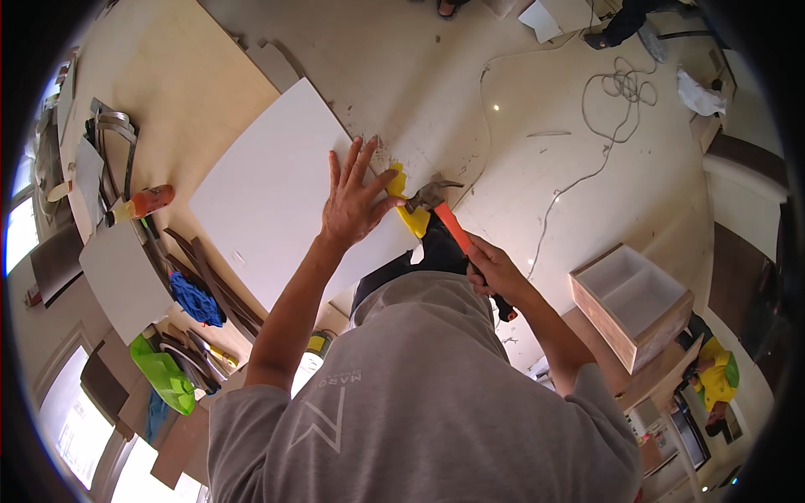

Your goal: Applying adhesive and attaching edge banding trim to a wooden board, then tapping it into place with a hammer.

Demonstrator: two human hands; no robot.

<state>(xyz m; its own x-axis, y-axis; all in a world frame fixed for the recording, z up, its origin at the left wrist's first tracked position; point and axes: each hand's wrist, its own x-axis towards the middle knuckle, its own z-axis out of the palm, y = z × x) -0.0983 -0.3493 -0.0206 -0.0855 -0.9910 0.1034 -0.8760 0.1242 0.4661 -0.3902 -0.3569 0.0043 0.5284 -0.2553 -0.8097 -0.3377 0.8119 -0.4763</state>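
A large white board (268, 184) lies on the workbench in front of me. My left hand (352, 201) rests on it near the right edge, fingers spread. A yellow piece (413, 221), perhaps plastic or cloth, sits along that edge; my left index finger and thumb reach to it. My right hand (496, 270) is closed around a claw hammer (453, 228) with an orange and black handle. The hammer's head is at the yellow piece, close to my left thumb. I cannot tell whether it touches the piece. What lies under the yellow piece is hidden.
On the bench (193, 92) to the left are an orange-capped bottle (153, 199), a blue cloth bundle (196, 299) and brown strips. A green plastic item (163, 375) is nearer. At right stands an open wooden box (631, 293). A cable (616, 109) coils on the floor; people are nearby.
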